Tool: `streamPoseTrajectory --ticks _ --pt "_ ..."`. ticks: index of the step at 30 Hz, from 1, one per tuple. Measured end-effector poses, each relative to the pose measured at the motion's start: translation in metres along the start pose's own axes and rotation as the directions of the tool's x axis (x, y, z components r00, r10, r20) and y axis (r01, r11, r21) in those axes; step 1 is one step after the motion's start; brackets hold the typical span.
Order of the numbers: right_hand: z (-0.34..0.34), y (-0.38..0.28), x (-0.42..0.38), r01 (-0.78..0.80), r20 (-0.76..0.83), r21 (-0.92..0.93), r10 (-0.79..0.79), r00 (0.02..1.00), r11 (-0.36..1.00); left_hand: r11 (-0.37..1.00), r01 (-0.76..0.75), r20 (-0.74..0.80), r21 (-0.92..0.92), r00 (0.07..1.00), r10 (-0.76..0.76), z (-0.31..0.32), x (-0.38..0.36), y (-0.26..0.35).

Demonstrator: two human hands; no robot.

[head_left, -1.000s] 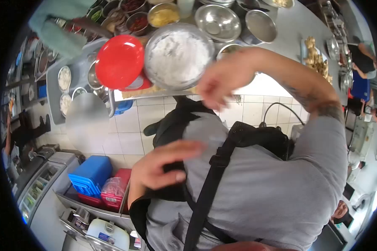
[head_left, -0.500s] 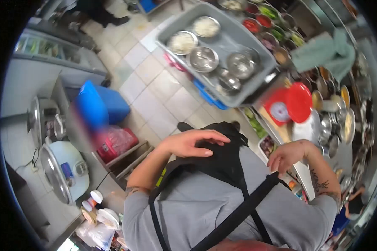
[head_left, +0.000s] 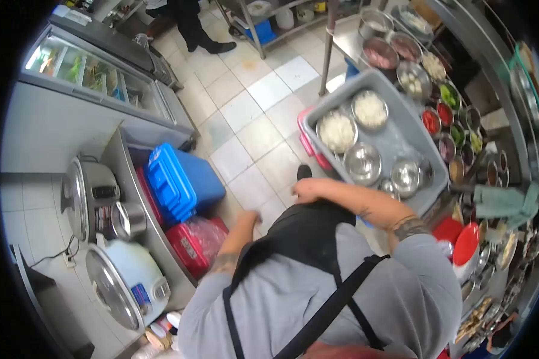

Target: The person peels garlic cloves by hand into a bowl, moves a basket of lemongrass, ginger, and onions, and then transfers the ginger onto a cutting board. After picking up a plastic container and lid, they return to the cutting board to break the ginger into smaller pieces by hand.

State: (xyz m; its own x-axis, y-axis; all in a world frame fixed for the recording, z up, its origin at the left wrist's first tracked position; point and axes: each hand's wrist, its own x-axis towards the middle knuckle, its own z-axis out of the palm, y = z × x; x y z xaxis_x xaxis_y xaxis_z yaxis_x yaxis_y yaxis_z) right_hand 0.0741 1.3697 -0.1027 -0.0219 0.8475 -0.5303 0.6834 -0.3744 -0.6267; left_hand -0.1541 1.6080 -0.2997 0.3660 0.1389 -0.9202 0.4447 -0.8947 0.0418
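Note:
My right hand [head_left: 308, 190] is in front of the black apron [head_left: 299, 236], its fingers curled in. Whatever it holds, if anything, is hidden. My left hand [head_left: 250, 220] hangs low at the apron's left side; its fingers point down and are mostly out of sight. Beyond my right forearm stands a grey plastic tub [head_left: 404, 134]. Inside it are two metal bowls of white shredded food, a near one [head_left: 337, 131] and a far one [head_left: 369, 109]. A shiny metal bowl [head_left: 362, 163] and another metal bowl [head_left: 405, 177] sit there too.
Tiled floor [head_left: 251, 131] stretches ahead. Along the left are a blue lidded bin [head_left: 188, 179], a red container [head_left: 188, 248], a rice cooker [head_left: 129, 284] and a glass-topped freezer [head_left: 102, 81]. Bowls of ingredients [head_left: 414, 81] line the right counter. Another person's legs [head_left: 191, 27] show at the back.
My view has turned rightward, so the tub appears further right and lower. My right hand has come from the right counter side to the apron's front; my left hand has dropped lower beside me.

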Motion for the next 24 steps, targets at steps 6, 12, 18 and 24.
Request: streamPoseTrajectory --ticks 6,12,18,24 --pt "-0.101 -0.029 0.120 0.103 0.034 0.337 -0.122 0.992 0.936 0.765 0.072 -0.043 -0.639 0.991 -0.129 0.010 -0.082 -0.110" --pt "-0.214 0.042 0.246 -0.060 0.185 -0.010 0.061 0.981 0.998 0.647 0.099 0.014 -0.756 0.991 -0.136 -0.061 -0.047 -0.191" --pt "-0.304 0.101 0.274 -0.378 -0.085 0.217 0.403 0.911 0.900 0.880 -0.257 -0.170 -0.399 0.964 0.204 -0.295 0.083 -0.309" --pt "-0.314 0.183 0.269 -0.293 -0.313 0.720 0.671 0.672 0.629 0.965 -0.161 -0.365 -0.206 0.928 0.077 -0.677 0.169 -0.276"
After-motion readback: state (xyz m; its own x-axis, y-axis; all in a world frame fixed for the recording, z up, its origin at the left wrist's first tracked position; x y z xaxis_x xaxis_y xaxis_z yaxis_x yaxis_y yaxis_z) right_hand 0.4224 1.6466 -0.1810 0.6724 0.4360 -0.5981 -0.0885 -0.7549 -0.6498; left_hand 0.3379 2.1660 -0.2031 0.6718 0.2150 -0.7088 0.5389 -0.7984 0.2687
